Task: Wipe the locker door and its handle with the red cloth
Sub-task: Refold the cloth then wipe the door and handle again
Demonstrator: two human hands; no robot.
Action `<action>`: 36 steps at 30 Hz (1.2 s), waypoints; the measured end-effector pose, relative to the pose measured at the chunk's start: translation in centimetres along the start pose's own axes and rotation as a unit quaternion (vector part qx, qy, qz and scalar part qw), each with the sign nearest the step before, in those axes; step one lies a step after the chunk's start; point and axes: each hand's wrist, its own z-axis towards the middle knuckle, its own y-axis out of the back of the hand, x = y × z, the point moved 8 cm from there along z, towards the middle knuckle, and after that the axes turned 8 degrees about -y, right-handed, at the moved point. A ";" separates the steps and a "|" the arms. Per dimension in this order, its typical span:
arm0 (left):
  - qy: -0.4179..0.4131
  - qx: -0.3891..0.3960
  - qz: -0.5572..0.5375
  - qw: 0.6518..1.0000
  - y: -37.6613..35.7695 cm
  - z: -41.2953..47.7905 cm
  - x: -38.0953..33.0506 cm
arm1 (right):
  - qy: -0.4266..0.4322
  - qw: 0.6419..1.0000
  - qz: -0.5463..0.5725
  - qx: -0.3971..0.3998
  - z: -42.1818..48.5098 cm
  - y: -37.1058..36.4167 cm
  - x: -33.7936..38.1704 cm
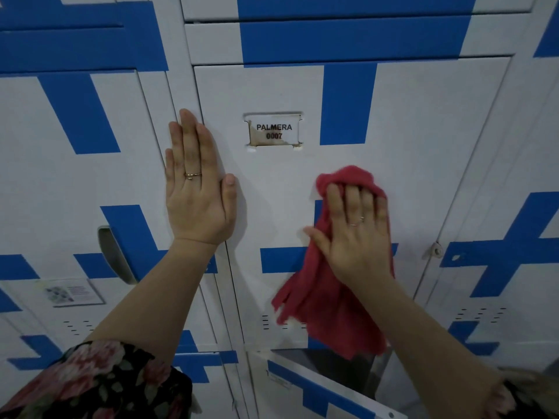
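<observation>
A flowered sleeve (pixel 99 385) fills the lower left corner. Its left hand (pixel 198 182) lies flat and fully open on the left edge of the locker door (pixel 272 189), gripping nothing. The right hand (pixel 354 234), fingers spread, presses the red cloth (pixel 320 297) against the door's middle; the loose end hangs toward the bottom edge. No handle on this door is plain to see (a small latch (pixel 435 251) sits at its right edge). Risks, as I judge: the dangling cloth could bunch or slip, and rubbing could tear the worn name card (pixel 273 131), which reads "PALMERA 0007".
</observation>
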 end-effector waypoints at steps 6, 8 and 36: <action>-0.001 -0.003 0.000 1.000 0.1 0.1 -0.1 | -0.293 0.954 0.055 -0.031 2.1 2.2 -6.6; -0.003 -0.003 0.001 1.000 0.1 0.1 -0.1 | -0.283 0.957 0.049 -0.031 3.0 2.3 -4.5; 0.043 -0.009 -0.014 0.999 0.0 -0.3 0.5 | -0.258 0.964 0.059 0.035 -2.7 -0.8 -5.8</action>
